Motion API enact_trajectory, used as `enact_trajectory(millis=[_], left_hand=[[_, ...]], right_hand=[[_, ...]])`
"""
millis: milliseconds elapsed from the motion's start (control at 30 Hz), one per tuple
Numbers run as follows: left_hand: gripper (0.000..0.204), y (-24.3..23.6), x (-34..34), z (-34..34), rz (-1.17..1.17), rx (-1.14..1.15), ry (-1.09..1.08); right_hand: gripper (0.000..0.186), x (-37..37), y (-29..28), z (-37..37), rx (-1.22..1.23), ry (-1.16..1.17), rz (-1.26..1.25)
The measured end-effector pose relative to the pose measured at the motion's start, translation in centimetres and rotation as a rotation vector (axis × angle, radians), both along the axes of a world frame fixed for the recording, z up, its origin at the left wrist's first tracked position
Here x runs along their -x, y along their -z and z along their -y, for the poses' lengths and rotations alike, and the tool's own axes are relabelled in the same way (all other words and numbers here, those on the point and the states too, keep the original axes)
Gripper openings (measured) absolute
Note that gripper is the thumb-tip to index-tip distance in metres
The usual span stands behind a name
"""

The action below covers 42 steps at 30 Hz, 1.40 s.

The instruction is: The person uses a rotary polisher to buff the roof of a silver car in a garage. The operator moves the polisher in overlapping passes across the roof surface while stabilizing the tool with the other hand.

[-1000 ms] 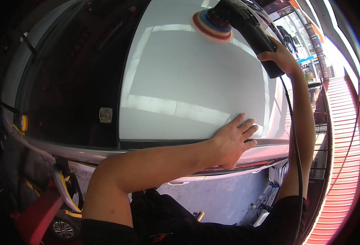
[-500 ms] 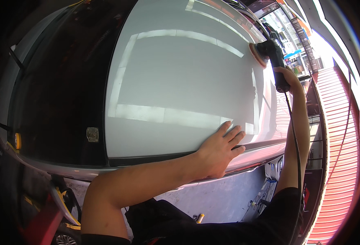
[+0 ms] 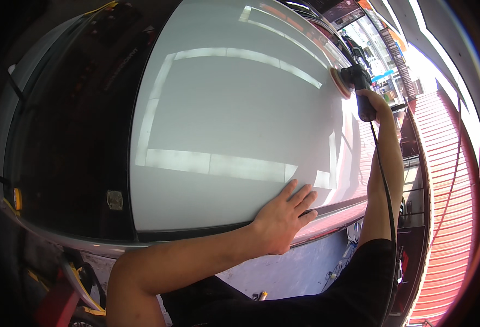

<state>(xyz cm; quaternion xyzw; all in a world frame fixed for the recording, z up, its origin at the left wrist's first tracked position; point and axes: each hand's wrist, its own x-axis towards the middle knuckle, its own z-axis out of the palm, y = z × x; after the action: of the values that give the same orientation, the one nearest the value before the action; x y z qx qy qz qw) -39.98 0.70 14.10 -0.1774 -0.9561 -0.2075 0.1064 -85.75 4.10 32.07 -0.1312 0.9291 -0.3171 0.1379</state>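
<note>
A silver car roof (image 3: 234,120) stretches out before me. My left hand (image 3: 283,218) lies spread on its near edge, beside the dark roof trim strip (image 3: 196,231), holding nothing. At the far right of the roof, my right hand (image 3: 379,104) is wrapped around the body of a black corded polisher (image 3: 364,95). Its round, orange-brown pad (image 3: 339,83) is tilted against the roof surface, and I cannot tell whether it is spinning. From the handle a black power cord (image 3: 380,163) runs down along my right forearm.
To the left is the dark windshield (image 3: 76,147), with a small square sticker (image 3: 115,200) near its roof edge. Below lies a grey floor (image 3: 283,270) with a small yellow-topped item (image 3: 263,295). A red corrugated panel (image 3: 450,201) and shelves of goods (image 3: 373,46) stand at the right.
The view has shifted, so the roof and my left hand sit lower in the picture. The polisher appears slightly lower and further left, still at the roof's far right.
</note>
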Motion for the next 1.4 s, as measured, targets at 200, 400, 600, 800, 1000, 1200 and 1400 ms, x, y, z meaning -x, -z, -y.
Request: enact_trajectory(millis=[200,400,600,800,1000,1200,1400], left_hand=[[0.080,0.4,0.0,-0.2,-0.021,-0.021,-0.016],[0.080,0.7,0.1,-0.4,-0.043,-0.018,-0.025],[0.080,0.8,0.2,-0.5,-0.065,-0.016,-0.027],[0.076,0.9,0.1,-0.5,-0.066,0.005,-0.025],[0.074,0.7,0.0,-0.4,-0.053,0.017,-0.020],[0.072,1.0,0.1,-0.7,-0.056,0.029,-0.041],[0.073,0.5,0.0,-0.4,-0.023,0.042,-0.033]], right_hand=[[0.033,-0.5,0.1,2.6,-0.029,-0.028,-0.004],[0.041,-0.5,0.4,5.1,-0.049,-0.093,-0.006],[0.051,-1.1,0.3,7.8,-0.076,-0.157,-0.054],[0.057,-1.8,0.7,11.2,-0.095,-0.192,-0.067],[0.055,-2.8,1.2,14.3,-0.087,-0.252,-0.083],[0.054,-4.4,1.5,17.0,-0.118,-0.311,-0.103],[0.063,-4.9,1.9,20.1,-0.162,-0.341,-0.091]])
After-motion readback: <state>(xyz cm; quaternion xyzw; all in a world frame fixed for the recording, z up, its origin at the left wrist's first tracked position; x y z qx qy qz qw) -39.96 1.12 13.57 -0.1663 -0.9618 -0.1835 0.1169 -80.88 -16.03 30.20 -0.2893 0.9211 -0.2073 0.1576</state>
